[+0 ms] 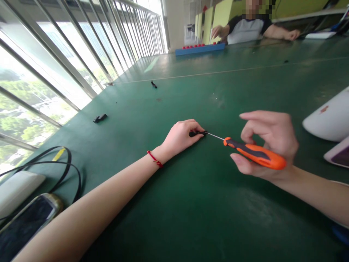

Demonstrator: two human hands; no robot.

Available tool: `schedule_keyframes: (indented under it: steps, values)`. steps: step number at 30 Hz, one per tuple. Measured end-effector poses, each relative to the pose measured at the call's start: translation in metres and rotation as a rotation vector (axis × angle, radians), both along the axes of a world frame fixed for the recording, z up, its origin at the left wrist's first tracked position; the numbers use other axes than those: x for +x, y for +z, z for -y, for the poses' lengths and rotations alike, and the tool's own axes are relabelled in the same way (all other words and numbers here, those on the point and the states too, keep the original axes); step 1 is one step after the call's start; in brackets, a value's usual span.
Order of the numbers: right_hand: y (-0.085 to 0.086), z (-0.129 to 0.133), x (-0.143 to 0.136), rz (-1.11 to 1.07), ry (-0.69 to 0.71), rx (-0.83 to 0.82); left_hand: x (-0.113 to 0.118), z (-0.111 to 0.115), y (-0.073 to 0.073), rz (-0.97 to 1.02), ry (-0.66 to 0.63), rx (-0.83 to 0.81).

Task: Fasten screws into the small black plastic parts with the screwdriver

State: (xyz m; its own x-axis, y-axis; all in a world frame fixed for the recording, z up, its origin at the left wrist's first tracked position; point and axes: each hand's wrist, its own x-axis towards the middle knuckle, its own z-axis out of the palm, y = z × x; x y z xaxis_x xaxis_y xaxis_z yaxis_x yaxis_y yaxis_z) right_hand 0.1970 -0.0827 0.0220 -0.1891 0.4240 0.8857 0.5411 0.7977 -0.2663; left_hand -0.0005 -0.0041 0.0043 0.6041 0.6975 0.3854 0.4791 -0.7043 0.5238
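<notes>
My left hand [181, 138], with a red cord bracelet [155, 159] at the wrist, pinches a small black part [196, 133] down at the green table. The tip of a screwdriver [255, 153] meets that part's right end. Its thin metal shaft slants up to an orange and dark grey handle. My right hand [275, 138] supports the handle at the palm, index finger and thumb spread away from it. How the other fingers touch the handle is partly hidden.
Two more black pieces lie on the table [163, 225], one nearer [100, 118] and one farther [154, 84]. A phone [29, 225], a white box [19, 193] and a looped black cable [79, 174] sit at left. White objects [329, 116] stand at right. Across sits a person [247, 31] near a blue rack [200, 50].
</notes>
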Motion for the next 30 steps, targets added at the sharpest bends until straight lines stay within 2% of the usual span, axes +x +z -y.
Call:
schedule_keyframes:
  steps: [2,4,9,13,15,18,20,25,27,30]
  values:
    - [0.0003,0.002,0.0005,0.063,-0.051,0.017,0.0,-0.0001,-0.0001,0.004,0.0,-0.001]
    - [-0.0007,0.002,0.0005,0.034,-0.073,0.046,-0.0001,-0.0004,-0.0004,0.004,0.001,-0.002]
    - [-0.0023,-0.0023,-0.0001,-0.12,0.036,0.054,-0.0001,-0.001,-0.0013,0.004,0.005,0.001]
    - [0.0,0.002,0.0,0.052,-0.084,0.004,-0.0002,-0.0005,-0.001,0.006,-0.001,-0.008]
    - [-0.0003,0.0027,-0.0005,0.039,-0.106,0.017,-0.0001,-0.0003,-0.0004,0.003,-0.001,-0.01]
    - [-0.002,-0.0004,-0.0013,-0.123,-0.026,0.058,0.0002,-0.0002,0.0004,0.0,0.0,-0.01]
    - [-0.0018,-0.0017,-0.0012,-0.16,0.024,0.024,0.0005,0.0001,0.0007,0.002,0.003,-0.011]
    - [0.0002,0.0024,0.0004,0.083,-0.059,0.004,0.0005,0.0015,0.0015,0.011,0.005,-0.019]
    - [-0.0011,0.0021,0.0004,0.043,-0.088,0.023,0.0004,0.0018,0.0018,0.01,0.003,-0.017]
    - [-0.0031,-0.0013,-0.0003,-0.094,-0.016,0.037,0.0003,0.0015,0.0021,0.009,0.001,-0.018]
